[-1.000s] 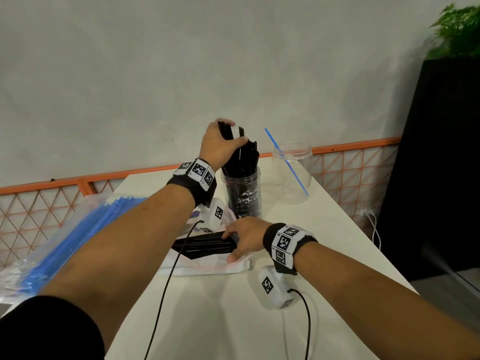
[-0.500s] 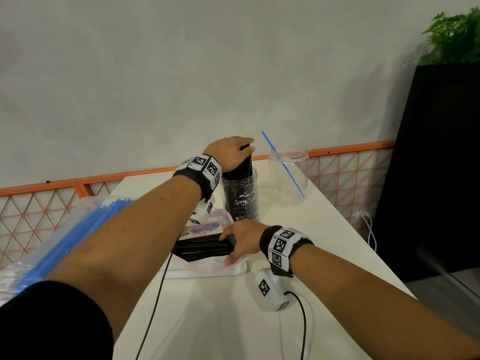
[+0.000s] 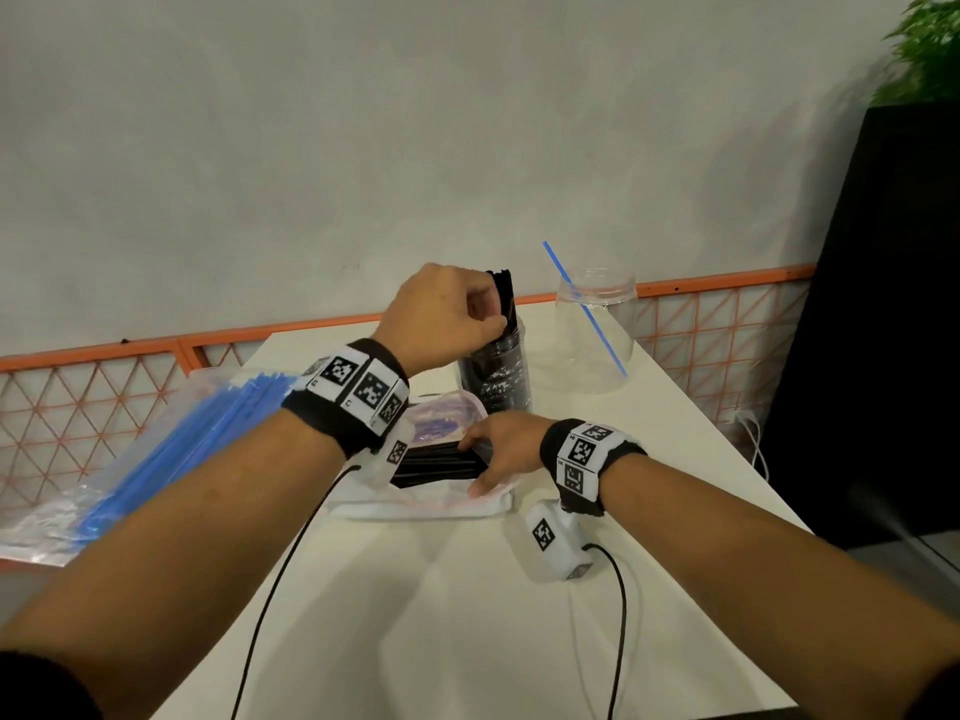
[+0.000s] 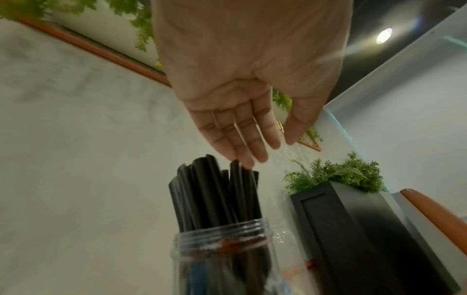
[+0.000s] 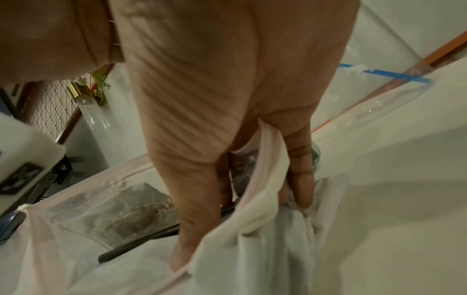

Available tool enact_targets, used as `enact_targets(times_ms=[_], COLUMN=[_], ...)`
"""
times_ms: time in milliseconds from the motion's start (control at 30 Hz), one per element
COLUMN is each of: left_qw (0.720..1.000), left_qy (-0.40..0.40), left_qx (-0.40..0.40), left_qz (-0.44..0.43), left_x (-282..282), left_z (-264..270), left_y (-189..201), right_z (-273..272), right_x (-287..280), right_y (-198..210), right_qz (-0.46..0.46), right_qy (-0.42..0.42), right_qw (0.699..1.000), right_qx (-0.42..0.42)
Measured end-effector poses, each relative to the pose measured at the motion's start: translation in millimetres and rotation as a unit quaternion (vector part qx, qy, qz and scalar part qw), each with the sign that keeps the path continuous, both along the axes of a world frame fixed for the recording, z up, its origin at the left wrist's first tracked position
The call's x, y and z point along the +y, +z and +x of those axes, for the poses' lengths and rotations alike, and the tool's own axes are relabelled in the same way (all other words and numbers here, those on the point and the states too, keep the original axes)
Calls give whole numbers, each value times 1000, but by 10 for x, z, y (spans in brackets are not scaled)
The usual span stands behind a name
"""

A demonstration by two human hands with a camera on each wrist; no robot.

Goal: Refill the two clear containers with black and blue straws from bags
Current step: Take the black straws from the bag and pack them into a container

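we are keeping the bag of blue straws (image 3: pixel 156 449) lying far left. our left hand (image 3: pixel 441 317), fingers straight and relaxed, is touching the black straws (image 4: pixel 217 191) standing in their container (image 3: pixel 496 371). our right hand (image 3: pixel 501 446) is pinching the black-straw bag (image 3: pixel 441 498). rightmost, the second container (image 3: pixel 592 335) is holding one blue straw (image 3: pixel 584 306).

White table (image 3: pixel 467 605) — orange lattice rail (image 3: pixel 717 324), black cabinet (image 3: pixel 883 304) with plant (image 3: pixel 930 49).
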State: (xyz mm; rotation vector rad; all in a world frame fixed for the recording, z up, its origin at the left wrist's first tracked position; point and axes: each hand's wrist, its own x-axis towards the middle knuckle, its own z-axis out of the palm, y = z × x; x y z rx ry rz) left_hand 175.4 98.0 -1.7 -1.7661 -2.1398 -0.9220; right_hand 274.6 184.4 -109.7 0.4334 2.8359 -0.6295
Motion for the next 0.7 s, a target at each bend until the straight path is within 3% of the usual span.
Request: enact_targets(times_ms=[133,333,467,533,600,700], left_qw=[998,996,965,946,931,917], left_qy=[-25,-8,-53,-44,-5,46], left_qx=[-28,-81,-149,-118,-19,102], left_qz=[-47,-19,-208,-297,-365,-384], left_x=[87,44,-159,-203,-206,-218], left_z=[-45,-36,33,31,27,-39], left_y=[6,84,-156,-391,-647,-957], right_z=[-8,12,52,64,74,93], right_x=[-15,-28,-15,-13,-23,-39], right_y=[26,31,70,79,90,113], right_qz=[15,19,31,31,27,0], right_qy=[-3,1,9,-6,-19,-34], right_qw=[1000,1000,999,999,999,998], right_qx=[-6,-7,-9,5,29,61])
